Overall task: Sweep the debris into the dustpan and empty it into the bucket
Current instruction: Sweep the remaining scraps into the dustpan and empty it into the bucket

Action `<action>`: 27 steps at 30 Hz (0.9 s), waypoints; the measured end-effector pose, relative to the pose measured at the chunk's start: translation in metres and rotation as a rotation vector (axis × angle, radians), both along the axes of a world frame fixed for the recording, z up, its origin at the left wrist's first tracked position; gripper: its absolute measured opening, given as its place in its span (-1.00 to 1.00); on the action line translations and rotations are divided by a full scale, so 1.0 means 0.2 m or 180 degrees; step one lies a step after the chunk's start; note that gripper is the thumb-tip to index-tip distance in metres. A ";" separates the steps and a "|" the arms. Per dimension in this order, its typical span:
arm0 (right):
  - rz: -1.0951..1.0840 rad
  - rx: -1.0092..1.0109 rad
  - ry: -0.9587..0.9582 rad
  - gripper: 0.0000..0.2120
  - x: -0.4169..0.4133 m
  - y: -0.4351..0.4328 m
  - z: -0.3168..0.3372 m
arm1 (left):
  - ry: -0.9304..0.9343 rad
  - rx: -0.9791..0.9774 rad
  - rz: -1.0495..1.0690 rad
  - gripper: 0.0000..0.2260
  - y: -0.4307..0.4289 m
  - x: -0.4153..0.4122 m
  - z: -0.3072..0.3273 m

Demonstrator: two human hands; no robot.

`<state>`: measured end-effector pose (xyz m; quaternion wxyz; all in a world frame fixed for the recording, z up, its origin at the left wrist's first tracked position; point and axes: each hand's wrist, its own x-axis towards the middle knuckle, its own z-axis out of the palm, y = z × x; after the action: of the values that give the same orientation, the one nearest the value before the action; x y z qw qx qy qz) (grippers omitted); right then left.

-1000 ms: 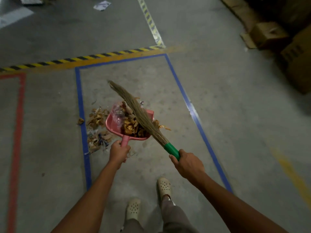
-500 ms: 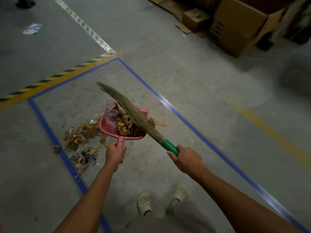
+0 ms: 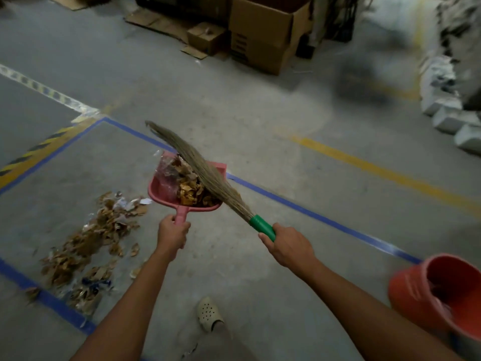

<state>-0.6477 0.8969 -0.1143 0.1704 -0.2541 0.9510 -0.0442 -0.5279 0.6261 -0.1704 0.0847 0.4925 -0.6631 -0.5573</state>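
dustpan (image 3: pixel 156 194) shifted right | mouth points away | left fingers (image 3: pixel 170 220) clamp handle (image 3: pixel 181 213), right fingers (image 3: pixel 266 240) broom (image 3: pixel 208 175)

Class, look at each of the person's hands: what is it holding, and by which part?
The left hand grips the pink dustpan by its handle; the right hand grips the broom by its green handle.

Open bare floor (image 3: pixel 260 142) ahead and to the right, a wide passage from the loaded dustpan (image 3: pixel 156 188) across to the orange bucket (image 3: pixel 408 290) at lower right, mouth in view. Across the dustpan's top, a broom (image 3: pixel 208 175) closing access from above; to the left, a debris pile (image 3: pixel 88 241) spread over the floor. Far side walled off by cardboard boxes (image 3: pixel 260 37), far right by a blurred white heap (image 3: pixel 447 115), with one shoe (image 3: pixel 209 313) low between the arms.
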 end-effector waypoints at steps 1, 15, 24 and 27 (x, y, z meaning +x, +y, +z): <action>-0.0087 -0.0006 -0.0014 -0.50 0.02 0.10 0.01 | 0.0026 -0.0010 -0.0076 -0.90 0.08 -0.02 0.01; -0.1511 -0.0129 0.0047 -0.52 0.33 1.52 0.09 | 0.0226 0.0068 -0.1478 -0.90 1.39 -0.33 0.07; -0.2540 -0.0157 -0.0037 -0.57 0.50 2.19 0.10 | 0.0182 0.0069 -0.2436 -0.88 2.15 -0.60 0.09; -0.2892 -0.0196 -0.0044 -0.56 0.52 2.38 0.10 | 0.0162 0.0076 -0.2746 -0.88 2.40 -0.72 0.09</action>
<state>-0.5428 1.3734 -0.0953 0.1325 0.1843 0.9631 -0.1445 -0.6724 1.1067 -0.1523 -0.1454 0.1573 -0.7995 -0.5612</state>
